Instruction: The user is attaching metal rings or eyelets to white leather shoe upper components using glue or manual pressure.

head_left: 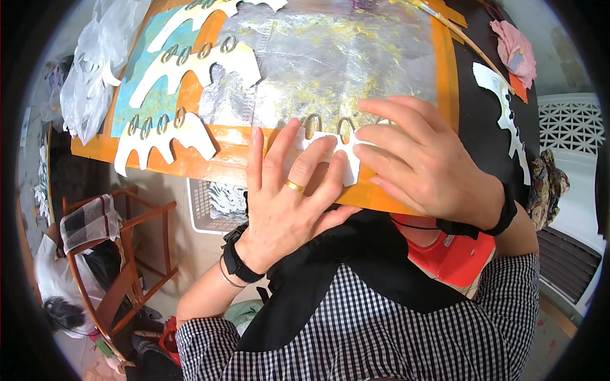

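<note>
My left hand [286,187] lies palm down at the table's near edge. Its fingers are spread, with some tips pressing on a white toothed cutout [348,170]. From the right, my right hand [432,159] reaches over the same cutout, fingers apart and slightly bent, tips touching its right side. Bent metal wire loops [345,129] stand up from the cutout's far edge, one partly hidden between the right fingers. My hands cover much of the cutout. To the left lies a similar white cutout [184,136] with several wire loops along its far edge.
More looped cutouts, including one [210,63], lie farther back left. The table [210,155] has orange tape and a stained sheet. A brush [467,39], pink cloth [513,51] and white cutout [502,101] are at right. A basket [197,213] and wooden chair [149,216] stand below left.
</note>
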`<state>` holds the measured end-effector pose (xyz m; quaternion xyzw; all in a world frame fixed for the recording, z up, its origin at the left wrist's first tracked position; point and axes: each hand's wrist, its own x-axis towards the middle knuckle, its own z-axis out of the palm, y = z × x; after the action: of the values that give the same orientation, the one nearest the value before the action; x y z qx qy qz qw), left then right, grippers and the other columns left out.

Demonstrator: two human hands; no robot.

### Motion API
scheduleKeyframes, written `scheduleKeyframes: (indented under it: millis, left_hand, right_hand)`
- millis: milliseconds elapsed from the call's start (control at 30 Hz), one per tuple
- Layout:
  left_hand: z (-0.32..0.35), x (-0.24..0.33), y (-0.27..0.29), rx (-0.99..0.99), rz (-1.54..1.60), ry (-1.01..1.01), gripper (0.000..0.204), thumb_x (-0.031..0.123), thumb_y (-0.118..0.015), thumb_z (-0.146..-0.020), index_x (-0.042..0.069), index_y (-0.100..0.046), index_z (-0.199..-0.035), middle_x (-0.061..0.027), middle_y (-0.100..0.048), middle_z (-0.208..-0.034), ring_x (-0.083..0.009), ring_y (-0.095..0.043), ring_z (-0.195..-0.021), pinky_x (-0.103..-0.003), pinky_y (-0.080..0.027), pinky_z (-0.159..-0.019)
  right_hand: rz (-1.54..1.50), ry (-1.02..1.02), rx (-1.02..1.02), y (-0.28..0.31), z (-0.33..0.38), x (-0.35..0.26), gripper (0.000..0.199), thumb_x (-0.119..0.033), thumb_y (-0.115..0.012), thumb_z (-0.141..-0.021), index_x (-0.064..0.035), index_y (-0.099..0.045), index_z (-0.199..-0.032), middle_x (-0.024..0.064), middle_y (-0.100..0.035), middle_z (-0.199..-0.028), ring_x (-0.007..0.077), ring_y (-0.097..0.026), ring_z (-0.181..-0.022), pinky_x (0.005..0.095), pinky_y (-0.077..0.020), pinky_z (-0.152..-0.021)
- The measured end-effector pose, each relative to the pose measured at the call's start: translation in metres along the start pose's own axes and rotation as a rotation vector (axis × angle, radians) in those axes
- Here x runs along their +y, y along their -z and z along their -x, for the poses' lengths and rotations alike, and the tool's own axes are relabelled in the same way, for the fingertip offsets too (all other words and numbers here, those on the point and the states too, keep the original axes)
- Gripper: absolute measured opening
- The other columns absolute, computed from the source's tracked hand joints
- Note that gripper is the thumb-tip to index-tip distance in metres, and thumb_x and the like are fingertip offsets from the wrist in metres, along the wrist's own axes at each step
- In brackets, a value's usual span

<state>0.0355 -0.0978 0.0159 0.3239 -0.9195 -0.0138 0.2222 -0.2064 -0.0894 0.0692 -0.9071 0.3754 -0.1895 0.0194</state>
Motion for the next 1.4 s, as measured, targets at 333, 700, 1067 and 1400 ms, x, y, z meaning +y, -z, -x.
scheduleKeyframes:
  millis: [333,700,1067,1400]
  left_hand:
    - [0.008,0.001,-0.007,0.111,-0.061,0.009,0.031,0.045,-0.062,-0.095,0.021,-0.065,-0.114,0.0016,-0.06,-0.135,-0.0311,-0.05,-0.132,-0.065,-0.029,-0.115]
    - [0.005,-0.001,-0.021,0.154,-0.15,0.028,0.029,0.024,-0.074,-0.088,0.028,-0.062,-0.114,0.0078,-0.066,-0.128,-0.0289,-0.058,-0.128,-0.064,-0.024,-0.119]
    - [0.011,-0.004,-0.023,0.204,-0.236,-0.039,0.02,0.03,-0.071,-0.09,0.03,-0.068,-0.11,0.0133,-0.066,-0.121,-0.0204,-0.056,-0.126,-0.061,-0.025,-0.118]
    - [0.009,0.002,-0.02,0.187,-0.198,-0.006,0.021,0.034,-0.073,-0.09,0.032,-0.068,-0.11,0.0135,-0.065,-0.119,-0.0183,-0.057,-0.123,-0.061,-0.022,-0.12]
  right_hand:
    - [0.101,0.003,-0.007,-0.001,0.005,0.001,0.024,-0.009,-0.07,-0.081,-0.003,-0.074,-0.103,0.0062,-0.065,-0.12,0.0321,-0.054,-0.129,0.0488,-0.0455,-0.106]
    - [0.008,-0.067,-0.114,0.001,0.005,0.002,0.027,-0.015,-0.067,-0.083,-0.0072,-0.074,-0.108,0.0034,-0.065,-0.121,0.031,-0.057,-0.127,0.0511,-0.0438,-0.109]
    - [0.012,-0.059,-0.095,-0.001,0.006,0.002,0.026,-0.013,-0.068,-0.082,-0.006,-0.075,-0.106,0.0043,-0.067,-0.117,0.0333,-0.058,-0.125,0.0536,-0.0455,-0.107]
    - [0.001,-0.08,-0.113,0.0,0.005,0.002,0.025,-0.014,-0.069,-0.082,-0.0069,-0.075,-0.105,0.0037,-0.067,-0.117,0.0335,-0.057,-0.126,0.0547,-0.0439,-0.109]
